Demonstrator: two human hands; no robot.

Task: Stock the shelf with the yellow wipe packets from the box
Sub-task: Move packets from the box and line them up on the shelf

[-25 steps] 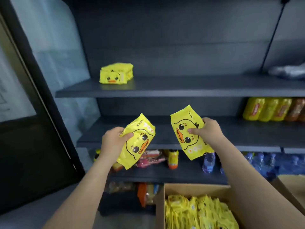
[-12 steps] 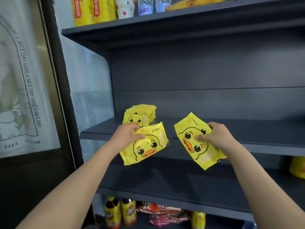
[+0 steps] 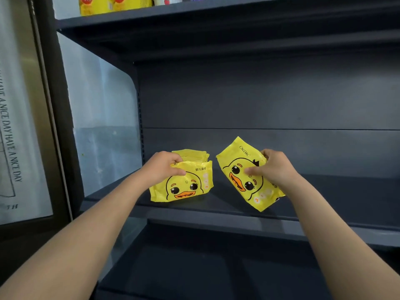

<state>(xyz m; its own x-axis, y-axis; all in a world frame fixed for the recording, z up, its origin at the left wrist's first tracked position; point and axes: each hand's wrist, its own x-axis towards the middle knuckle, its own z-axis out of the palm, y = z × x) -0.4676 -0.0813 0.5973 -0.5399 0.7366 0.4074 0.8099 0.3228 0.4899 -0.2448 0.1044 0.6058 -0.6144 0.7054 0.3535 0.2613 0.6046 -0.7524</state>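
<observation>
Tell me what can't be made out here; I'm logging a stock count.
All in the head view:
The stack: mostly behind the left packet and left hand, so the count is unreadable.
The box: out of frame.
The top-shelf goods: cut off by the top edge.
The right packet: part of its print is covered by the right hand.
Whether the left packet touches the shelf: cannot tell.

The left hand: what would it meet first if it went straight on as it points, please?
Most likely the stack of packets on the shelf, just behind the packet the left hand holds; depth is hard to judge.
</observation>
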